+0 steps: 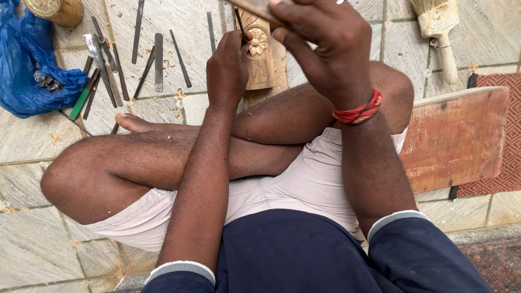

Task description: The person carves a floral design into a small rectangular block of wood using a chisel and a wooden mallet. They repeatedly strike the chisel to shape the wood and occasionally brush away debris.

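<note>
The floor (32,244) is paved with pale grey stone slabs, flecked with wood chips, and the person sits cross-legged on it. A carved wooden block (259,54) with a flower motif lies on the slabs just beyond the crossed shins. The left hand (228,68) is closed around a thin metal chisel (239,21) whose tip meets the carving. The right hand (325,46) — a red thread band at its wrist — is raised above the block, fingers wrapped around a wooden handle (255,7) that runs out of the top edge.

To the left, a scatter of loose chisels (135,59) lies on the stone beside a crumpled blue plastic bag (27,70). To the right rest a reddish wooden board (456,138), a patterned red mat (502,130) and a pale bristle brush (440,32).
</note>
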